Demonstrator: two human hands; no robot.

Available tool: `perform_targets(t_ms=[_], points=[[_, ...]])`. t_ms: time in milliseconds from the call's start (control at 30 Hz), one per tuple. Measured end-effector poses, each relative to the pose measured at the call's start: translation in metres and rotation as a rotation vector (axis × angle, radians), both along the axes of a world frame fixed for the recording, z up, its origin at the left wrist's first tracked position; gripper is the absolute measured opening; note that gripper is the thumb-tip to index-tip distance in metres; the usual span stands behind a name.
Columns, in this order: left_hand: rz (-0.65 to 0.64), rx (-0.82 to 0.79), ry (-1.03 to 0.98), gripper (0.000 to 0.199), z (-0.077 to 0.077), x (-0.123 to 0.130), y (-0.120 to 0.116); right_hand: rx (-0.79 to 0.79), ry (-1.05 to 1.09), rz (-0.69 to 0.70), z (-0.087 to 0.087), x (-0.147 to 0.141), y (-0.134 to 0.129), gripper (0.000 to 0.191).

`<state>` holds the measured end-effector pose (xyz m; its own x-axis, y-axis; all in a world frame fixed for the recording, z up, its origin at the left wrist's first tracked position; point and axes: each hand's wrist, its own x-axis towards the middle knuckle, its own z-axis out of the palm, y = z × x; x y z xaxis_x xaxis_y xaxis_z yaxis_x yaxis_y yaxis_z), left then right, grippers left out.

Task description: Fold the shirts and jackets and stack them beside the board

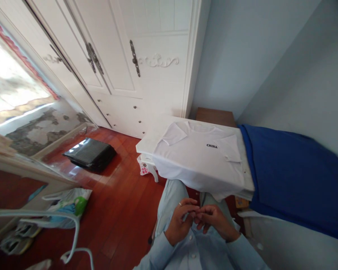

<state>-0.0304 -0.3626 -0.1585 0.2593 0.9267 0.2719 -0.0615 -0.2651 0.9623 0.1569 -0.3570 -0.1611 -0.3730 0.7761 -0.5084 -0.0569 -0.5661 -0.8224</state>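
My left hand (182, 222) and my right hand (215, 222) meet above my lap, their fingertips touching. The fingers of both are bent inward in a pinch. Whatever may lie between the fingertips is too small or hidden to make out. A ring shows on a finger of my left hand. Just beyond them, a white T-shirt (197, 155) with "CHINA" in dark letters is spread over a white table (146, 144). Its lower edge hangs over the side near my knees. Neither hand touches the shirt.
Right of the shirt lies a blue cloth (293, 176). A white wardrobe (163, 90) stands behind the table, beside a brown box (215, 116). On the red floor are a black package (90, 153), a plastic bag (70, 208) and shoes (17, 238). A pale curved rail (76, 232) crosses the lower left.
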Motion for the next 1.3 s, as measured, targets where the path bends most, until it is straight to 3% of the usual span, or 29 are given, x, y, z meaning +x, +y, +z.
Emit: perform_targets(t_ms=[133, 267, 567, 900, 1100, 1300], points=[[-0.004, -0.051, -0.021, 0.022, 0.0, -0.005, -0.003, -0.019, 0.012, -0.005, -0.002, -0.005, -0.001, 0.046], [0.022, -0.005, -0.031, 0.021, 0.004, -0.008, -0.001, 0.001, 0.029, -0.012, 0.003, -0.011, 0.003, 0.047], [0.131, 0.121, -0.066, 0.023, 0.021, -0.012, 0.003, 0.104, 0.057, -0.044, 0.029, -0.024, 0.013, 0.04], [0.084, 0.169, -0.064, 0.033, 0.032, -0.012, 0.002, 0.267, -0.003, 0.017, 0.055, -0.016, 0.01, 0.032], [0.098, 0.189, -0.034, 0.031, 0.032, -0.006, 0.002, 0.338, -0.028, 0.011, 0.052, -0.011, 0.01, 0.029], [0.105, 0.169, -0.027, 0.031, 0.026, 0.0, -0.002, 0.23, 0.004, -0.043, 0.042, -0.01, 0.007, 0.036]])
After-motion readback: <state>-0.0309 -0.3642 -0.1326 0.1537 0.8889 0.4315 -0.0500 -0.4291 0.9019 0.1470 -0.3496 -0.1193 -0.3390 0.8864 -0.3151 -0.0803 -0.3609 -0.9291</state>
